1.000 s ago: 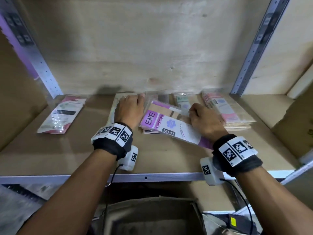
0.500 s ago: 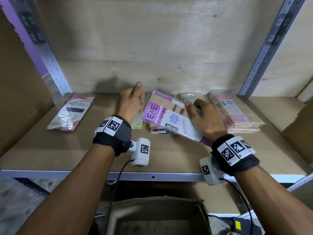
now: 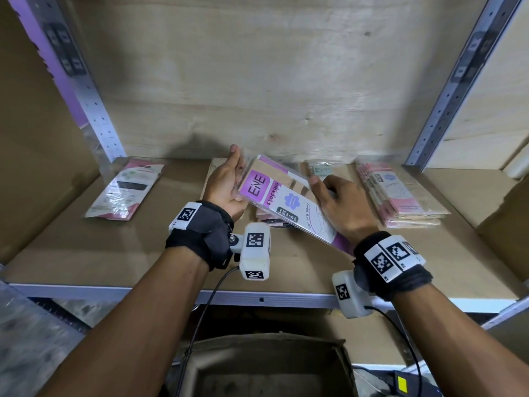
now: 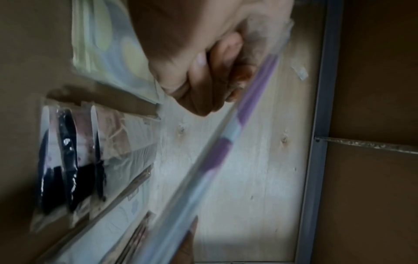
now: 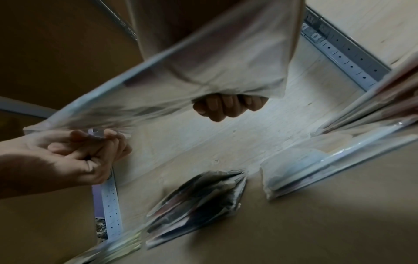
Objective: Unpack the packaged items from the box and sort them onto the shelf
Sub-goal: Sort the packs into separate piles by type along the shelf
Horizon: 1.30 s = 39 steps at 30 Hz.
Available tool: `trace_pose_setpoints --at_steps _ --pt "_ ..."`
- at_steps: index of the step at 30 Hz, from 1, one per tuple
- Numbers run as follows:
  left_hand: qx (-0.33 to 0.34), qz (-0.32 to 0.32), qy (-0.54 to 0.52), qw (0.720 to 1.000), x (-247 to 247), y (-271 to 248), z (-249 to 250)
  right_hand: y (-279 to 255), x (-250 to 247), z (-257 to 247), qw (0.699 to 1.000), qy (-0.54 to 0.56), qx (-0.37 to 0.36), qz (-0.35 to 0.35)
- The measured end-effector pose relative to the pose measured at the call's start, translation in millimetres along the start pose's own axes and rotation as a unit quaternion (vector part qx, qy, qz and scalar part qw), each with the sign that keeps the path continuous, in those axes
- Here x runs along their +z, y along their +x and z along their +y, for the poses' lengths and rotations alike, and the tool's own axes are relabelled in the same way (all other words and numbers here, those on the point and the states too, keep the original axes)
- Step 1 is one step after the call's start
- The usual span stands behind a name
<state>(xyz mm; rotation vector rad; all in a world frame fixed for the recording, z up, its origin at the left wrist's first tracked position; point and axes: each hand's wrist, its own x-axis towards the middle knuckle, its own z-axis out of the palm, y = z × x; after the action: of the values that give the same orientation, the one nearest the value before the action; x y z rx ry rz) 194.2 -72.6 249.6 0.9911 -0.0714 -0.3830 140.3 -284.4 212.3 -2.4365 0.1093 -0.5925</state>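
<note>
1. step in hand looks like the sorting part: both hands have a purple "ene stocking" packet [image 3: 282,197] lifted clear of the shelf board [image 3: 286,270], tilted, above a small pile of dark packets [image 3: 270,219] in the middle.
2. right hand [image 3: 342,206] has its fingers [image 5: 222,106] curled under the right edge of the packet with the thumb on top, so that's a real pinch. it's carrying most of it, i'd guess.
3. left hand [image 3: 227,181] is on the left edge. in the right wrist view its fingertips [image 5: 106,133] pinch the clear plastic rim, with the other fingers loosely folded. the left wrist view is smeared, not much help.
4. rest of the shelf: a stack of pink packets [image 3: 398,193] to the right, a green-label packet [image 3: 320,170] at the back, and a lone pink-and-white pouch [image 3: 126,190] far left, well apart from everything.
5. next move, imo: pick which pile this one belongs to. no purple pile shows, so it may need its own spot between the middle pile and the pink stack. lay it flat and square, and let go on both sides together so the slick film doesn't slide.
6. the cardboard box [image 3: 266,368] sits below the shelf edge. can't see if anything's left inside.
</note>
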Motion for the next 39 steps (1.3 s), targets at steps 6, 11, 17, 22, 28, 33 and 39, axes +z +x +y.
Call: trace_pose_setpoints --at_steps 6,11,17,22,28,33,39 --pt "0.014 0.028 0.042 0.999 1.1 0.3 1.6 -1.0 0.6 1.9 1.000 0.022 0.017 -0.005" --pt "0.044 0.032 0.077 0.996 4.4 -1.5 1.9 -0.7 3.2 2.5 1.000 0.015 0.015 0.000" --pt "0.051 0.082 0.091 0.991 -8.5 10.2 1.2 -3.3 4.9 7.4 0.999 0.038 0.031 -0.005" --pt "0.052 0.134 0.215 0.966 -33.6 21.4 14.3 -0.4 4.3 20.3 0.992 0.087 0.091 -0.025" --pt "-0.025 0.053 0.255 0.965 -24.3 3.2 -7.5 9.6 7.5 21.9 0.942 0.271 0.199 0.005" --pt "0.032 0.086 0.412 0.907 12.0 -4.9 -42.7 -0.4 25.7 -3.7 0.958 0.251 0.137 0.014" --pt "0.142 0.193 0.544 0.804 13.5 -3.8 -51.4 -11.4 35.2 -26.1 0.993 0.088 0.039 0.066"
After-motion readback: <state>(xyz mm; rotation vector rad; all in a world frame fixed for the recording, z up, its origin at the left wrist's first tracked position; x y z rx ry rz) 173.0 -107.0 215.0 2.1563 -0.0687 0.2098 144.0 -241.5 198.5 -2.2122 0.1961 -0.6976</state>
